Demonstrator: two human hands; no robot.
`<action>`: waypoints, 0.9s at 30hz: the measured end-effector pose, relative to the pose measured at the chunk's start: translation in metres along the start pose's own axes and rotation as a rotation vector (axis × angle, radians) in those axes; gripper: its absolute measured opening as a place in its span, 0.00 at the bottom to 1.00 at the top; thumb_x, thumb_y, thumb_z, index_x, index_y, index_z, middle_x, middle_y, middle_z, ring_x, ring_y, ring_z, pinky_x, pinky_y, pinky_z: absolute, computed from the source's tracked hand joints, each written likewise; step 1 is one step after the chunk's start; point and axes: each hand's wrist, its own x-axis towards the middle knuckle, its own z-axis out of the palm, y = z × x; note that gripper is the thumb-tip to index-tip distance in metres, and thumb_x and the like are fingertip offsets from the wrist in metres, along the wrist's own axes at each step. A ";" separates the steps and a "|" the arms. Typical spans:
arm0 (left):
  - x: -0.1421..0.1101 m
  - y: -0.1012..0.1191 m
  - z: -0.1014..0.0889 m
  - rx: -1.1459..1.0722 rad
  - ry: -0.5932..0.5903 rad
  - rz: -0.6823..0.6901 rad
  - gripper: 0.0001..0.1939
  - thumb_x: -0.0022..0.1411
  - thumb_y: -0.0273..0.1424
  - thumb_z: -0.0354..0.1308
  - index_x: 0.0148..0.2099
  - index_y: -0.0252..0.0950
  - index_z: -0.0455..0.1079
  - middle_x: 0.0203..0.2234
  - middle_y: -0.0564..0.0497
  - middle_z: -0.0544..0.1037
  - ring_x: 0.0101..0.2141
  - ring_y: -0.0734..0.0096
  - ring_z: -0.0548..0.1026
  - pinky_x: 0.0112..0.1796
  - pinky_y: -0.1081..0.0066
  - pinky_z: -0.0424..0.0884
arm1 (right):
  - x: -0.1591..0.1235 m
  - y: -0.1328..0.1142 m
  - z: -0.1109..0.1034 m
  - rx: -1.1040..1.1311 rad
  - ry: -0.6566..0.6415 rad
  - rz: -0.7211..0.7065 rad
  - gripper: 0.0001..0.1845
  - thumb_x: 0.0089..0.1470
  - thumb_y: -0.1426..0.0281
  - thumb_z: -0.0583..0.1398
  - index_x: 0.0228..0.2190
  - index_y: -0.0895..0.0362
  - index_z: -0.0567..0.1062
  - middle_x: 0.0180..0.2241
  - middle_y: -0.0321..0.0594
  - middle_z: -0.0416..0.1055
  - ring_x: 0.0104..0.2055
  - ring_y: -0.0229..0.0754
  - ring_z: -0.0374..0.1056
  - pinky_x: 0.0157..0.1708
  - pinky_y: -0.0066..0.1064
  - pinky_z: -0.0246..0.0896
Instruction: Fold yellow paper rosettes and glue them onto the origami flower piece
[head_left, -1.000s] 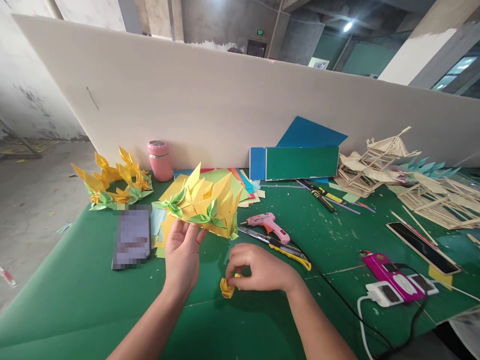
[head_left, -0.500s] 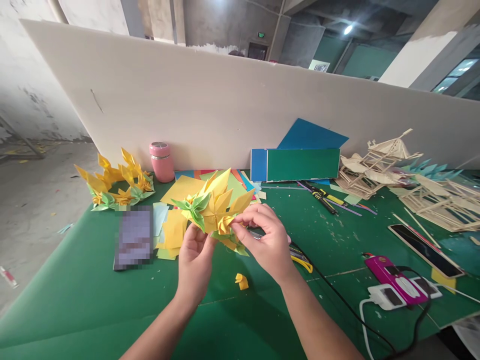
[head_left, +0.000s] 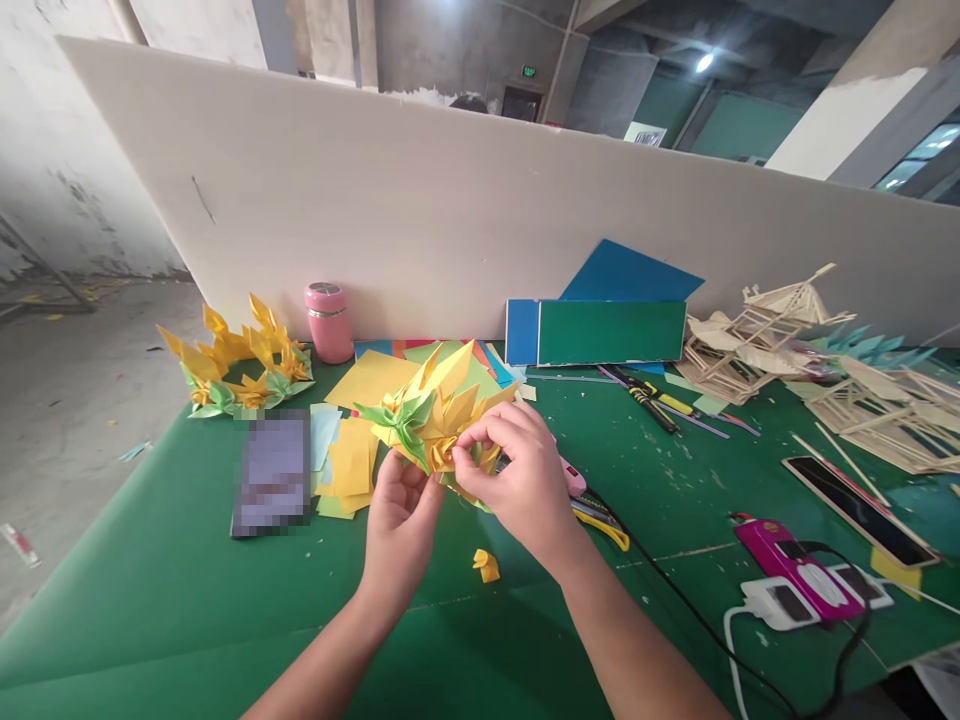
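Above the green table I hold a folded-paper crown point(head_left: 455, 372) with pointed yellow petals and green leaves. My left hand point(head_left: 399, 525) is closed on its lower edge from below, thumb in front. At the crown's front, my right hand point(head_left: 531, 480) pinches a small yellow paper flower point(head_left: 441, 455) between thumb and fingertips; the flower touches the crown, and whether it is fixed there I cannot tell. A small folded yellow paper piece point(head_left: 487, 566) lies on the table below. Behind my right hand, a pink-ended corded tool point(head_left: 573, 477) and a yellow-handled tool point(head_left: 606, 530) are partly hidden.
A similar finished-looking crown point(head_left: 238, 365) stands at the left, near a pink flask point(head_left: 329, 325). Yellow paper sheets point(head_left: 349, 458) lie beside a blurred dark rectangle point(head_left: 271, 475). Rightward are stick models point(head_left: 757, 340), a phone point(head_left: 859, 510) and a magenta power strip point(head_left: 799, 570) with cables.
My right hand has moved slightly left and inward, pressing the yellow flower closer against the crown's front. The crown has tilted a little in my left hand. The view has shifted slightly.
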 end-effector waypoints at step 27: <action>0.000 -0.003 -0.006 -0.028 -0.040 -0.049 0.16 0.52 0.38 0.65 0.43 0.39 0.72 0.36 0.49 0.80 0.41 0.62 0.76 0.42 0.67 0.71 | 0.003 -0.006 -0.003 -0.368 0.017 -0.370 0.10 0.55 0.76 0.57 0.22 0.57 0.72 0.23 0.37 0.68 0.30 0.41 0.59 0.31 0.32 0.53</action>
